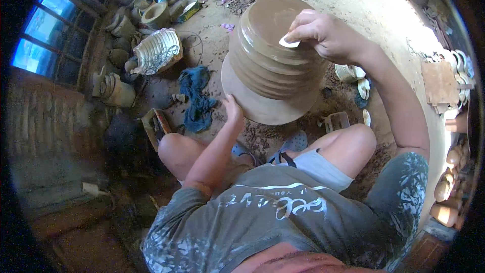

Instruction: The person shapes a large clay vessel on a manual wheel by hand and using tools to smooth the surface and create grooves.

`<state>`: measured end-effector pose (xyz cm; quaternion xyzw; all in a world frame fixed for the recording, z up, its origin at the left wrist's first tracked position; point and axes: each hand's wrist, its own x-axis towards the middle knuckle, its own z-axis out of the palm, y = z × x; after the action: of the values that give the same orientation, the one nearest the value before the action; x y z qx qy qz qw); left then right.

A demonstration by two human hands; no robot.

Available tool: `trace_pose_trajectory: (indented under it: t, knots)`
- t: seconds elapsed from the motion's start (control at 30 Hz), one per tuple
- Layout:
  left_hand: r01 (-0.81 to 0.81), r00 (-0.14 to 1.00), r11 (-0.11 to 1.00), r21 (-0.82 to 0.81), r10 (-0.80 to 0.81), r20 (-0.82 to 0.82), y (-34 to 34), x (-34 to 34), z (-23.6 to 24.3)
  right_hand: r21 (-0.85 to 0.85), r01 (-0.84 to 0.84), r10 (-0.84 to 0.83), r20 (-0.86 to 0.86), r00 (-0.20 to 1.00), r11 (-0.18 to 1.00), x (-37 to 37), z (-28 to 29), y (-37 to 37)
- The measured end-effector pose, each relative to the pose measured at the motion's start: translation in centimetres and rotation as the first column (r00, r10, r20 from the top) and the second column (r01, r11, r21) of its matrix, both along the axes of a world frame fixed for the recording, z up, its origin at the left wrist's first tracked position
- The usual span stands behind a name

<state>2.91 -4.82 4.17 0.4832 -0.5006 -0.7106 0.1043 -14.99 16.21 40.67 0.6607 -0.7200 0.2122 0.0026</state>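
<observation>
Fingers [301,32] of the right hand [326,35] pinch a small white scraper [289,43] at the top edge of a brown ribbed clay form [270,68], seemingly shaped with smoothing perhaps remaining, on a round clay-coloured disc [273,114] whose rim the left hand [233,108] meets, finger spread unclear, while white lettering [284,209] crosses the dark grey-green shirt [262,227].

The right hand [323,33] is pinching a small white tool [289,43] at the upper edge of a ribbed clay vessel [278,65] beneath it. The left hand [233,109] is touching the rim of a round disc [268,114] just beside it. A blue cloth [196,98] is lying near, left of the left hand; a pale ribbed piece [157,51] is resting farther off, beyond that hand.
</observation>
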Motion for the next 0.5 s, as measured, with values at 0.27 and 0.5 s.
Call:
trace_pose_trajectory:
  t: [0.27, 0.5]
  knots:
    - [0.009, 0.999, 0.966, -0.258, 0.002, 0.042, -3.3, -1.9, -1.9, 0.053, 0.03, -0.029, -0.014, 0.999, 0.998, -0.9, 0.0, 1.9]
    - [0.099, 0.993, 0.927, -0.362, -0.068, 0.098, -7.0, -5.0, -2.9, -0.263, 0.618, -0.438, 0.507, 0.742, 0.741, -1.1, -1.2, 6.1]
